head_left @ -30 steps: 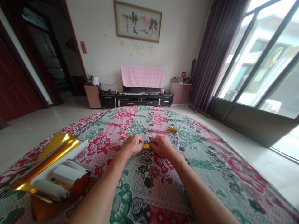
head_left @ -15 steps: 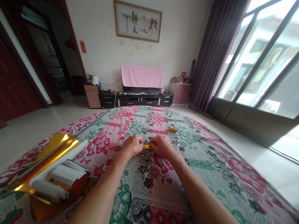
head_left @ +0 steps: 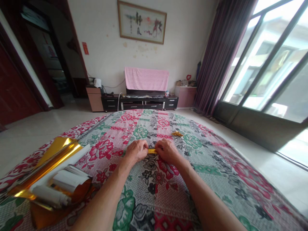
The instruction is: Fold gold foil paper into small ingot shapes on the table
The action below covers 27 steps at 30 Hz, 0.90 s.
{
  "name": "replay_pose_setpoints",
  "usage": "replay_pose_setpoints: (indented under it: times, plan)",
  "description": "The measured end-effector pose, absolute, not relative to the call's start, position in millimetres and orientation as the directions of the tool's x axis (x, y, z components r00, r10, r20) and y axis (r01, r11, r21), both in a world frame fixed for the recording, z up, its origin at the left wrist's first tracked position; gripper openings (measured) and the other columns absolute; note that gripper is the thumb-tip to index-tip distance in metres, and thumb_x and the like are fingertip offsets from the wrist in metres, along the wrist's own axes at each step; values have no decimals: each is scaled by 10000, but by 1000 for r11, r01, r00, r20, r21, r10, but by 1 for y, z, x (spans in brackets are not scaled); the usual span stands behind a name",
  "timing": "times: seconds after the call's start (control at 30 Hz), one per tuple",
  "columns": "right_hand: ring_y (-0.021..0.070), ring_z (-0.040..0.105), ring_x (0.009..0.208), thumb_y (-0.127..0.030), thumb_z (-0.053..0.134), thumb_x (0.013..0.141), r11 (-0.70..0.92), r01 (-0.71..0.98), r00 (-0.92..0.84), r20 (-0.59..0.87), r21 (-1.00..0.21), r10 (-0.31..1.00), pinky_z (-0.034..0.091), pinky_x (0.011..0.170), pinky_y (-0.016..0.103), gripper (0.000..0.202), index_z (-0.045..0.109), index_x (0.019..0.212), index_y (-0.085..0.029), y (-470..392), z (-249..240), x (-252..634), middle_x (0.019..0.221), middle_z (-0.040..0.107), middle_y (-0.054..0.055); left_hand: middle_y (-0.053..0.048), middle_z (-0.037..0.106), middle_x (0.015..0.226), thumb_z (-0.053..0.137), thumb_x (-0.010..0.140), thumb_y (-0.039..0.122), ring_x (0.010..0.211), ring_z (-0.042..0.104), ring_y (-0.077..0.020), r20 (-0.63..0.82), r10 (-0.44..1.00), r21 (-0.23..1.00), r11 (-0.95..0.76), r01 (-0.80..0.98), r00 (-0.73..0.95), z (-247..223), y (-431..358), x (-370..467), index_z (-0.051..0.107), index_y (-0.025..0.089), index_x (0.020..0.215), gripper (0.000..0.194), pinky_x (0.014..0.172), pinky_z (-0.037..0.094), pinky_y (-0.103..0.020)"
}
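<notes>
A narrow gold strip [head_left: 152,151] lies level between the two hands, just above or on the patterned tablecloth [head_left: 144,119]; which of the two, I cannot tell. The left hand [head_left: 136,150] has its thumb and forefinger clamped on the strip's left end, and the right hand [head_left: 167,150] pinches the right end, the other fingers curled in. The very tips are partly hidden, so how much of the strip sits under them is unclear.

For work on something this slim, I would judge a light, even pinch best — both ends level, with a gentle outward pull so that the middle lies flat. Too hard a tug could crease or tear it if it is thin foil, as its shine suggests. Wrists low and forearms steady would help the small finger movements.

Beyond the right hand, a little to its right, a small crumpled gold piece [head_left: 177,134] rests on the cloth, near but not touching. At the near left are a gold roll [head_left: 54,163] and some white rolls [head_left: 69,179] — clear of the hands, though close enough to the left forearm that a wide elbow swing might nudge them. Nothing stands between the hands; the cloth's folds look slight, but its busy pattern could make small scraps hard to spot.
</notes>
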State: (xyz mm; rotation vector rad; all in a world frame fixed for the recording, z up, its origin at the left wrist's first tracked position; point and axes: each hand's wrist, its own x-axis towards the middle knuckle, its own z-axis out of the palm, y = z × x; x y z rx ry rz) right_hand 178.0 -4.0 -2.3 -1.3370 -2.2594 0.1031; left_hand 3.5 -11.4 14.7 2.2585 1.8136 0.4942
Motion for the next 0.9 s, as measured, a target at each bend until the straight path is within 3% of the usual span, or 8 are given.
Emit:
replay_pose_setpoints:
  times: [0.43,0.7,0.9]
  plan:
    - [141,517,796,-108,467,750,460,799,-311,389,-387,867,345,751,240,260,701,746,-223,-13,-5,169,796,592,31,-7,670,750,490,710,235,660,563,-146,138,958,406,-286,868,251,10,-6,-1,713,260,804,243,596,378,-234]
    - [138,490,791,-296,538,803,367,850,-210,396,-378,894,335,742,248,184,673,730,-194,-20,-8,160,801,571,37,-1,649,628,488,721,230,610,556,-141,131,959,413,-282,866,250,11,-6,-2,732,260,833,270,583,381,-225]
    - [165,487,885,-294,543,782,337,849,-217,314,-407,924,318,787,291,164,699,823,-264,-20,-4,167,908,582,27,1,653,660,487,720,224,620,557,-141,161,949,393,-314,864,271,9,-7,-1,724,265,814,258,597,381,-228]
